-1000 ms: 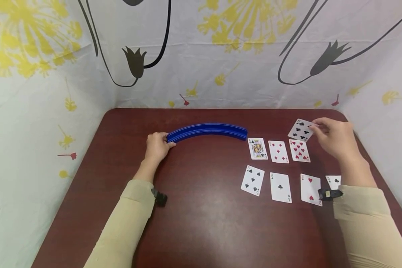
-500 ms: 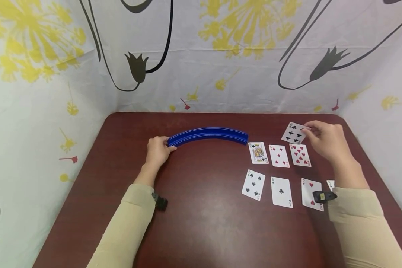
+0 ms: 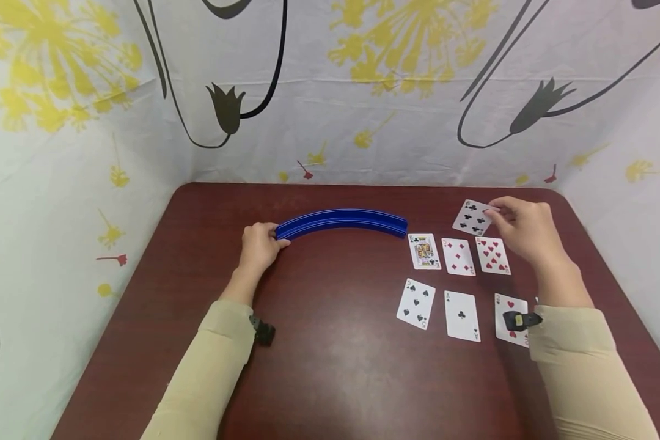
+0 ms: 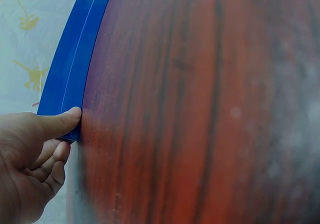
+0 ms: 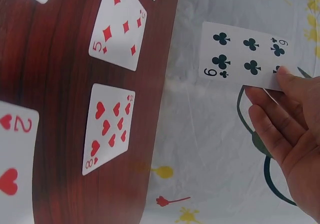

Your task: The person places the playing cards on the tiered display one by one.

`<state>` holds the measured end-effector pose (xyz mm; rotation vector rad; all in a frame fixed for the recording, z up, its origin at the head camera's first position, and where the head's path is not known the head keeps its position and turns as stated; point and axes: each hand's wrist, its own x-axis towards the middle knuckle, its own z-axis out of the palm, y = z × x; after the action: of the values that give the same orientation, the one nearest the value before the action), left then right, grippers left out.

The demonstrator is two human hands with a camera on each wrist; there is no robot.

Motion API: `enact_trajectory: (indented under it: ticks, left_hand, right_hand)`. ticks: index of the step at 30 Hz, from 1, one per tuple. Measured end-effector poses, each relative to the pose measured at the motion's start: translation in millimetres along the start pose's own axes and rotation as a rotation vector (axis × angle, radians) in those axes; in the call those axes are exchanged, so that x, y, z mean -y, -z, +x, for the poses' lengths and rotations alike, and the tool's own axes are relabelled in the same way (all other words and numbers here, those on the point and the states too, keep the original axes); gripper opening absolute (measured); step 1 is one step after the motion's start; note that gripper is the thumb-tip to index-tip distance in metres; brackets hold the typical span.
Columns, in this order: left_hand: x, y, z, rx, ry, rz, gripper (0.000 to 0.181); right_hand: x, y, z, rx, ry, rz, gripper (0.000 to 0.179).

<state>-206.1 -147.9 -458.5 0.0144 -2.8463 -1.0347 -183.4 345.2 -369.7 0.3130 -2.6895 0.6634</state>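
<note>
Track (image 3: 341, 218), blue, grooved and curved, lies over the far part of the table (image 3: 335, 366). Seen from the head, its long axis runs left to right, bowing away from the person, and its right end is just beside the king of clubs (image 3: 424, 251). There is one such track. The left hand (image 3: 258, 247) pinches its left end. Thumb and fingers of the right hand (image 3: 530, 229) pinch one card, the six of clubs (image 3: 471, 215), beyond the eight of hearts (image 3: 492, 255); its long axis points away from the person, leaning right. Six other cards can be read: king, five of diamonds (image 3: 459, 256) and eight in the farther row; five of spades (image 3: 416, 304), ace of clubs (image 3: 462, 316) and two of hearts (image 3: 507, 305) in the nearer, the two partly covered by the wrist camera (image 3: 519, 321).

In the left wrist view, the thumb lies across the track's end, the other fingers curled beneath; the long axis climbs, leaning right.

In the right wrist view, the six lies lengthwise across, face showing, against the patterned cloth (image 5: 200, 134). The thumb presses its right end, the gap filled only by the card.
</note>
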Motion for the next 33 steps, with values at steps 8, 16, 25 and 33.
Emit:
enact_trajectory:
  ticks: [8, 16, 25, 33]
  left_hand:
    - [0.8, -1.8, 0.0, -0.005, 0.0, 0.011, 0.033]
    - [0.2, -0.9, 0.5, -0.004, 0.002, 0.005, 0.031]
    - [-0.6, 0.4, 0.2, 0.001, 0.015, -0.009, 0.034]
    - [-1.3, 0.2, 0.3, 0.002, 0.011, 0.0, 0.036]
  right_hand:
    - [8, -6, 1.0, 0.002, 0.012, 0.017, 0.019]
    - [13, -13, 5.6, 0.016, 0.019, 0.042, 0.02]
    - [21, -22, 10.5, 0.026, 0.035, 0.062, 0.017]
    - [28, -29, 12.9, 0.01, 0.076, 0.08, 0.013]
